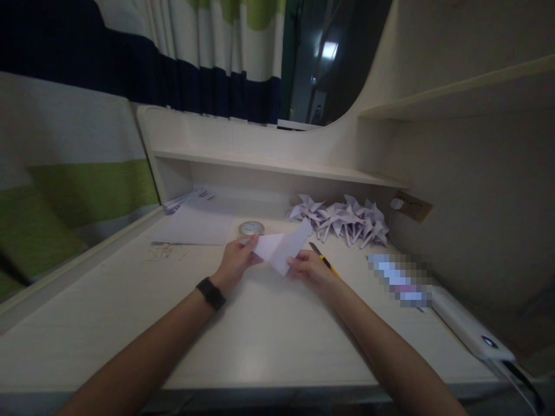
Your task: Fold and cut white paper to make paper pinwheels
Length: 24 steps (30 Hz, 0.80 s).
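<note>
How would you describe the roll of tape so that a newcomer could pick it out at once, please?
On the pale desk, look just beyond the left hand, beside the flat sheets of paper. The roll of tape lies flat there: the only round, ring-shaped thing among sheets and folded paper pinwheels.

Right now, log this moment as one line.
left hand: holds paper sheet | right hand: holds same sheet | behind: tape roll, paper pinwheels

Desk (pixel 269 335), tape roll (pixel 251 228), paper pinwheels (pixel 342 219), knife (pixel 323 258)
</note>
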{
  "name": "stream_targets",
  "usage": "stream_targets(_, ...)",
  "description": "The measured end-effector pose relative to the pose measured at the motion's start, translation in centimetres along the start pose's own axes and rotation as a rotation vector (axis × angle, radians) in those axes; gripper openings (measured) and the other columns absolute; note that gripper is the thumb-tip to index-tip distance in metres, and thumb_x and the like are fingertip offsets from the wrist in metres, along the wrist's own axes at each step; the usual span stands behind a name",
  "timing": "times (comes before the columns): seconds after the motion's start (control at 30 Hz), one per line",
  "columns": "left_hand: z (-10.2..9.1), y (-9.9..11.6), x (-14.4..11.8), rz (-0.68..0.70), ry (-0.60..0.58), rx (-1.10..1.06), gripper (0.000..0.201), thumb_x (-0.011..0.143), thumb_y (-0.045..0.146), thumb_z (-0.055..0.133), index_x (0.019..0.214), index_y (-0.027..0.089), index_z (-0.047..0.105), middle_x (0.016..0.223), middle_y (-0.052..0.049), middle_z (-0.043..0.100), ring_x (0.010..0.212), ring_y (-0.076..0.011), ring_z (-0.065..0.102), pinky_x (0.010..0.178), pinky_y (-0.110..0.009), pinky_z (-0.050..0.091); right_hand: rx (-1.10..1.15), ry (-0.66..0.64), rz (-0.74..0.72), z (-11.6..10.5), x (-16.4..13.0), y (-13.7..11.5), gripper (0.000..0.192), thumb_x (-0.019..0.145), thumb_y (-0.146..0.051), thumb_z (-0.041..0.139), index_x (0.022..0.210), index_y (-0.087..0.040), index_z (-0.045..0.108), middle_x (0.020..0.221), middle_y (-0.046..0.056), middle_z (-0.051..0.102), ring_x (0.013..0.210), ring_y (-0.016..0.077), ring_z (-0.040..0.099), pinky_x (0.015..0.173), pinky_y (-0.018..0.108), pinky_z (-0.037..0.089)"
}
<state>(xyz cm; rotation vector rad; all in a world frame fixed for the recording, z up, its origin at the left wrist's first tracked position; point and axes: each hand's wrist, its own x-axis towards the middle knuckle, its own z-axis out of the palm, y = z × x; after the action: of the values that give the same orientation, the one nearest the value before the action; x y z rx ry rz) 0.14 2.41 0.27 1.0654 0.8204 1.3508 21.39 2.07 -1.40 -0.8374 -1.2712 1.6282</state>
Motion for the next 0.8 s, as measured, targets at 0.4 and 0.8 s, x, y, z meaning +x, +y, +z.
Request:
stream_targets(0.4, -1.1, 2.2, -0.3, -0.205, -0.323, 0.260, 0.041, 0.073, 0.047, 0.073, 0.095, 0.013, 0.071, 0.092, -0.012, 0.069, 0.073, -0.0212, 0.066, 0.061, -0.031, 0.054, -0.135, 0.216, -0.032, -0.7, 0.7, 0.0, 0.038, 0.060, -0.046, 0.083, 0.063, -0.015, 0.060, 0.055, 0.000, 0.061, 0.043, 0.0094, 0.052, 0.039, 0.019, 0.041)
stream_targets(0.8, -2.3, -0.1, 0.4, -0.350, -0.298, 0.319, 0.039, 0.068, 0.040, 0.080, 0.093, 0.013, 0.069, 0.085, -0.007, 0.065, 0.069, -0.0123, 0.059, 0.062, -0.022, 0.049, -0.005, 0.075, 0.249, -0.7, 0.4, 0.0, 0.032, 0.078, -0.039, 0.073, 0.082, -0.009, 0.066, 0.060, 0.007, 0.069, 0.044, 0.0102, 0.058, 0.038, 0.018, 0.043)
